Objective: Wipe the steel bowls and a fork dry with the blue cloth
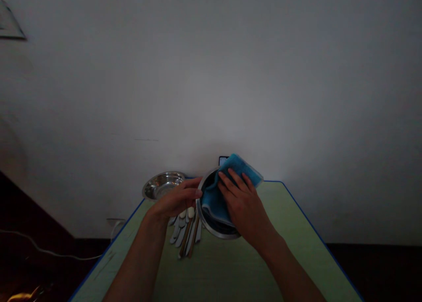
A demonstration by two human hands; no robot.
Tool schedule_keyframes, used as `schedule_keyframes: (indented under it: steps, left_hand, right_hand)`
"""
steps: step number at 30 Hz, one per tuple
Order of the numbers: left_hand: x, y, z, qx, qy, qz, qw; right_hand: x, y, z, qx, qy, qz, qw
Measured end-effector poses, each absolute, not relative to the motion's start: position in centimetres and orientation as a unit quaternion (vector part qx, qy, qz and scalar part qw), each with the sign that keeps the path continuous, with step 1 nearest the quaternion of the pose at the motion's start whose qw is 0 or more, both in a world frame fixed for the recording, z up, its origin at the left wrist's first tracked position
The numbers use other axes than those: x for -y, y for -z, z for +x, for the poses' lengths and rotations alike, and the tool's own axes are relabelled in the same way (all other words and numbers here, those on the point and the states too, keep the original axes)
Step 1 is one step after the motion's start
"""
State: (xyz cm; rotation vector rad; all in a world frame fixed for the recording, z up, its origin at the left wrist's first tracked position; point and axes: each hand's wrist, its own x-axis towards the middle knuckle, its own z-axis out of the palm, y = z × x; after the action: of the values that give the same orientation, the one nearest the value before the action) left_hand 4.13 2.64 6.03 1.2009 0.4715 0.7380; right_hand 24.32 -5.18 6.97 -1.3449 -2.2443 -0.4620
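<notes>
My left hand (180, 198) grips the left rim of a round metal bowl (216, 234), thumb at the edge and fingers behind it. The bowl is tilted up, its dark inside partly facing me. My right hand (239, 195) holds a blue cloth (216, 204) against the bowl's inside, and part of the cloth hangs over the far right rim. On the table, below my left hand and left of the bowl, lies a bunch of cutlery (186, 236), with silver, white and brownish pieces. The bowl and my left hand hide part of it.
A shiny metal basin (164, 184) sits at the table's far left corner. Behind the cloth, a phone-like screen (223, 160) shows near the wall. The pale green table (296, 245) has a blue edge, and a white cable (59, 254) runs at the left.
</notes>
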Motion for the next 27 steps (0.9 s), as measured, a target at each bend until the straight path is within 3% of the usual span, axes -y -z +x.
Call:
schedule_keyframes:
  steps: [7, 21, 27]
  left_hand:
    - [-2.2, -6.6, 4.6, -0.218, -0.333, 0.546, 0.737]
    - [-1.9, -7.0, 4.6, -0.196, -0.331, 0.550, 0.741]
    - [-2.0, -7.1, 4.5, -0.192, -0.330, 0.546, 0.745]
  right_hand:
    - [5.2, -6.3, 23.6, 0.818, 0.114, -0.505, 0.250]
    - [6.0, -7.0, 23.5, 0.820, -0.145, -0.450, 0.321]
    - [6.3, -7.5, 23.5, 0.823, -0.181, -0.431, 0.322]
